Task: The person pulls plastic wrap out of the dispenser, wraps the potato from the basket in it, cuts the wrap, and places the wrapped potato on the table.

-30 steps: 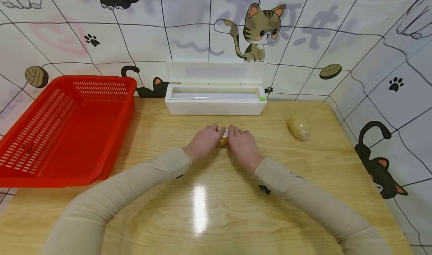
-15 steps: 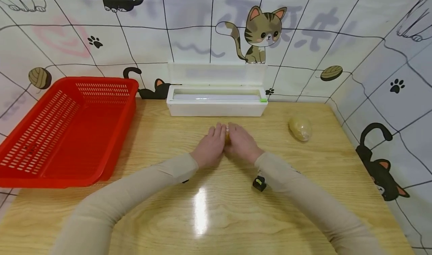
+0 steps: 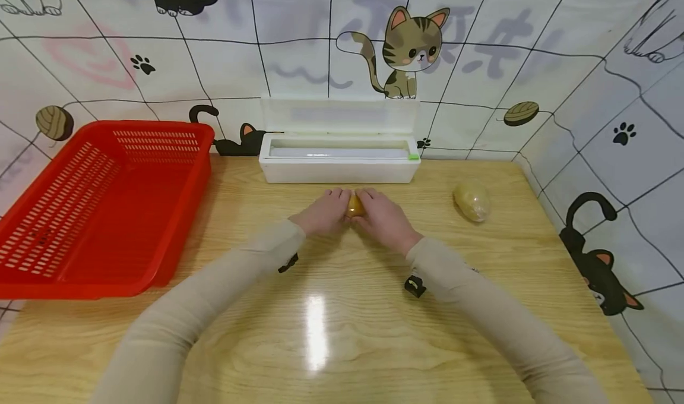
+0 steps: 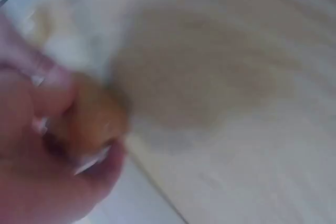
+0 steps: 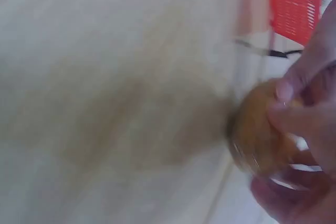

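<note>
A rounded yellow-orange item (image 3: pixel 355 205), apparently a fruit in clear film, is between my two hands just in front of the white box. From the left side my left hand (image 3: pixel 324 212) grips it; in the left wrist view its thumb and fingers curl round the orange surface (image 4: pixel 97 119), which is blurred. My right hand (image 3: pixel 386 220) holds the opposite side, and the right wrist view has its fingers round the shiny wrapped item (image 5: pixel 261 132). Much of it is hidden by the fingers in the head view.
A long white box (image 3: pixel 339 170) with its lid raised stands at the back, a pale roll inside. On the right lies a yellowish, film-wrapped round item (image 3: pixel 472 201). The big red basket (image 3: pixel 184 237) takes up the left of the wooden table (image 3: pixel 256 344).
Both hands first come together over the orange item, nearly covering it, then part slightly so more of it shows. They are now a little nearer the white box.
</note>
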{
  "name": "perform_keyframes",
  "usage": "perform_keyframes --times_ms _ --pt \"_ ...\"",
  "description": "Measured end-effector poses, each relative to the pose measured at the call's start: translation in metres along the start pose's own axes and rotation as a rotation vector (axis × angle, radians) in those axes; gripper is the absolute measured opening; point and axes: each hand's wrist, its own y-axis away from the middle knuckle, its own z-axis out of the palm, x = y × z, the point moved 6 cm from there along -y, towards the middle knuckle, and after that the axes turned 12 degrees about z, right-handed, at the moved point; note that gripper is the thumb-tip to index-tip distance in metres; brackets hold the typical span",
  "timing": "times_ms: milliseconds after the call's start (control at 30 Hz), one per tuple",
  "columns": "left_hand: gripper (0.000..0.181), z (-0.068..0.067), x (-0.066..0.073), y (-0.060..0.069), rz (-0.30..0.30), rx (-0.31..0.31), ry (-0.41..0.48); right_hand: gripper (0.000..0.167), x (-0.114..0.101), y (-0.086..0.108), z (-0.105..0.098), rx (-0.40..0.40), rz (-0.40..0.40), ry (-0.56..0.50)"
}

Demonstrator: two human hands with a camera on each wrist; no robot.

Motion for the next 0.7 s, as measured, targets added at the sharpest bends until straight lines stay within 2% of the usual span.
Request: perform_keyframes --times_ms 67,167,233,300,367,467,533,600,700 --pt "0.054 -0.006 -0.004 0.001 0.028 -0.042 0.153 0.036 0.0 0.0 -0.004 -0.075 -0.037 -0.021" --pt "0.052 -0.01 -0.004 0.004 0.064 -0.1 0.325 0.021 0.003 -0.001 -0.01 -0.275 -0.072 -0.104" --pt "0.045 -0.01 -0.002 0.006 0.074 -0.137 0.367 0.022 0.006 -0.001 -0.009 -0.412 -0.058 -0.154" --pt "0.034 -0.008 -0.002 0.006 0.06 -0.159 0.406 0.023 0.005 0.0 -0.007 -0.467 -0.067 -0.161" --pt "0.03 -0.007 -0.004 0.006 0.001 -0.166 0.473 0.034 0.001 0.002 -0.003 -0.466 -0.048 -0.131" --pt "0.031 -0.005 -0.009 0.006 -0.115 -0.138 0.584 0.051 -0.009 0.003 0.003 -0.375 -0.049 -0.039" --pt "0.035 -0.004 -0.01 0.007 -0.149 -0.103 0.602 0.054 -0.014 0.003 0.005 -0.33 -0.016 0.004" --pt "0.04 -0.004 -0.008 0.009 -0.13 -0.064 0.535 0.047 -0.017 0.003 0.006 -0.289 0.019 0.003" --pt "0.047 -0.002 0.001 0.012 -0.053 -0.031 0.412 0.037 -0.019 0.003 0.005 -0.248 0.066 -0.03"
